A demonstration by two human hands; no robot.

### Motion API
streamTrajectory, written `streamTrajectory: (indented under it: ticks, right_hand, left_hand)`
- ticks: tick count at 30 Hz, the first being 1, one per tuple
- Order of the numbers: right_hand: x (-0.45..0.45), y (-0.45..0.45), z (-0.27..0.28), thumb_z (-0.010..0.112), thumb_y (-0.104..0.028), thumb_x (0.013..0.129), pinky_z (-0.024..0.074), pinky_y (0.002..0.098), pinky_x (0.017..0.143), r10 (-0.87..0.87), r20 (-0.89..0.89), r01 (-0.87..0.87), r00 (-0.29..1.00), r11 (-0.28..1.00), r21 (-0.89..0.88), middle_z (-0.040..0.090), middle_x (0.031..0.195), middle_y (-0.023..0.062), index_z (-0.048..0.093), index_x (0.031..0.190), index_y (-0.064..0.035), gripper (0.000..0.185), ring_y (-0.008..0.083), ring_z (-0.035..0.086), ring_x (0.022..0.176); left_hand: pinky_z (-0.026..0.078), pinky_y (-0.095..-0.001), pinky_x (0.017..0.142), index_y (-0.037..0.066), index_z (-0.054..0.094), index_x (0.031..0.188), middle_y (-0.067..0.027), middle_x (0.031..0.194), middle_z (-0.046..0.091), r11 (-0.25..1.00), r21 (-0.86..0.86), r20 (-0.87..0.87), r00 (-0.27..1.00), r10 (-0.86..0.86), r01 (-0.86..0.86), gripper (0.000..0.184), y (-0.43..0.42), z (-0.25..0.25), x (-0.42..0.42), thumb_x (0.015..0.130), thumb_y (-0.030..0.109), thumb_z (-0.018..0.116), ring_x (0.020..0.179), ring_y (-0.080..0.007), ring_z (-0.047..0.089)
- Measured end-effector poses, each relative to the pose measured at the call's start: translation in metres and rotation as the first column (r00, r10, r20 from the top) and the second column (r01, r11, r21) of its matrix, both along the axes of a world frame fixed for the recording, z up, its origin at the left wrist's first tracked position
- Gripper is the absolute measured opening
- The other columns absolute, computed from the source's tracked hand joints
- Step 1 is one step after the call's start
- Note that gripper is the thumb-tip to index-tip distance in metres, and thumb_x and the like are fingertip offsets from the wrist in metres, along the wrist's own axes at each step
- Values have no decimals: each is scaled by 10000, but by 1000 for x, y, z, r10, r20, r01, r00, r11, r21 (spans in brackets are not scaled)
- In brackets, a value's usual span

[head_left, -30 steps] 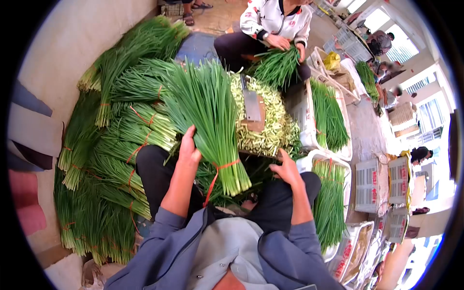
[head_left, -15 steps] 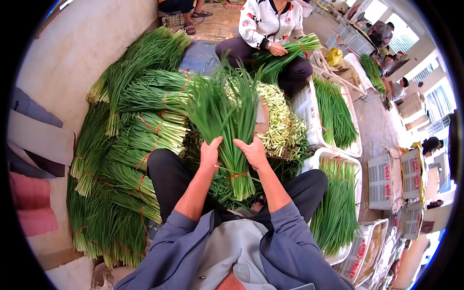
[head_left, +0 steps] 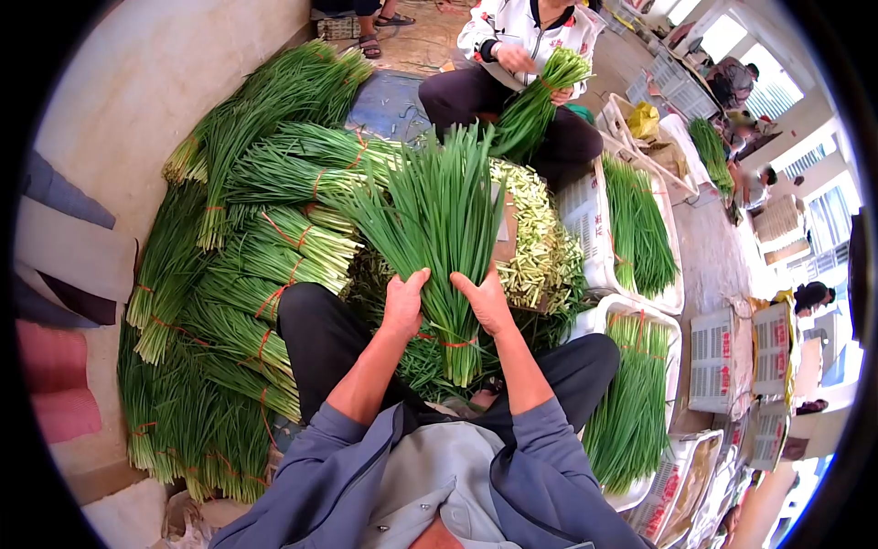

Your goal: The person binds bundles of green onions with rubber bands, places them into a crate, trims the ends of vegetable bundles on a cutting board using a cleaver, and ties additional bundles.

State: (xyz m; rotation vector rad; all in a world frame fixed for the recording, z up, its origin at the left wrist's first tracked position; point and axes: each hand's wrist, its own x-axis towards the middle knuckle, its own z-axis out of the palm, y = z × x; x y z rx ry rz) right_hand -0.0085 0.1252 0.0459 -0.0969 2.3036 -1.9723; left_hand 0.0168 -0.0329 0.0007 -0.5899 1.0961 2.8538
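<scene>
Between my knees stands a bunch of garlic chives (head_left: 439,220), leaves fanned upward, its pale stem ends pointing down toward me. An orange-red band circles it near the stems. My left hand (head_left: 404,302) grips the bunch on its left side, thumb on the front and fingers mostly hidden behind. From the other side my right hand (head_left: 487,300) holds it the same way, above the band. Behind the bunch lie a heap of cut pale stem pieces (head_left: 541,247) and part of a flat brown board (head_left: 506,229).
Banded chive bundles (head_left: 274,238) are piled along the wall at left. White crates (head_left: 611,316) filled with chives stand at right. Opposite me a seated person (head_left: 512,91) holds another bunch (head_left: 535,110). More crates and people are farther right.
The split tops of my bunch have come together into one fan, and my hands sit slightly lower. The person opposite has raised their bunch more upright, one hand now off it.
</scene>
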Motion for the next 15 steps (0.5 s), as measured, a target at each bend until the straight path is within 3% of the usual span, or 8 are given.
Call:
streamTrajectory:
  ticks: [1, 3, 7, 10, 12, 14, 15]
  right_hand:
    - [-3, 0, -1, 750, -98, 882, 470, 355, 1001, 5, -3, -5, 1000, 1000, 1, 632, 1254, 129, 479, 1384, 16, 581, 217, 604, 1123]
    - [-6, 5, -9, 729, -143, 910, 498, 348, 906, -2, 64, 6, 998, 998, -62, 685, 1127, 94, 591, 1257, 9, 403, 188, 635, 1007]
    - [1, 6, -30, 718, -169, 961, 530, 319, 866, -71, -85, 70, 994, 997, -15, 700, 1132, 79, 597, 1264, 9, 372, 154, 656, 946]
    - [6, 4, -39, 721, -166, 958, 523, 320, 849, -32, -87, 33, 996, 999, 16, 699, 1134, 73, 608, 1258, 5, 363, 149, 643, 928]
    - [8, 5, -41, 713, -228, 968, 517, 321, 834, -23, -102, 25, 994, 1000, 14, 701, 1123, 69, 612, 1261, 2, 386, 149, 635, 912]
    - [9, 14, -34, 688, -332, 980, 509, 317, 851, -27, -1, 27, 1000, 976, 217, 712, 1085, 85, 647, 1222, 9, 420, 153, 637, 920]
    - [4, 29, -30, 665, -432, 978, 542, 332, 822, 30, 81, -60, 996, 916, 396, 719, 1069, 120, 676, 1183, 25, 501, 176, 661, 937]
  left_hand:
    - [572, -374, 845, -23, 597, 1235, -104, 1145, 686, 1000, -7, -6, 1000, -12, 12, 295, -1, 0, 0, 970, 105, 612, 975, -216, 683]
    - [569, -372, 856, -19, 596, 1244, -101, 1152, 684, 1000, 26, -22, 1000, -10, 11, 300, -3, 5, 3, 972, 108, 613, 989, -214, 681]
    - [557, -369, 895, -5, 592, 1275, -89, 1171, 679, 997, 66, -49, 998, -28, 32, 321, -1, 0, -1, 977, 113, 619, 1026, -208, 671]
    - [565, -377, 874, 3, 606, 1245, -91, 1148, 686, 998, 32, -99, 994, -45, 49, 320, 1, -16, -6, 964, 153, 639, 988, -212, 679]
    - [573, -400, 868, -10, 605, 1249, -102, 1131, 693, 978, 148, 2, 989, -146, 144, 357, -1, -18, -6, 961, 199, 628, 978, -228, 685]
    - [579, -405, 834, -10, 630, 1195, -100, 1088, 703, 984, 148, 39, 994, -103, 96, 334, 3, -17, -6, 946, 211, 627, 930, -230, 693]
    - [581, -404, 814, -4, 635, 1177, -96, 1069, 705, 992, 107, 66, 995, -72, 64, 319, 3, -17, -4, 941, 210, 629, 901, -228, 694]
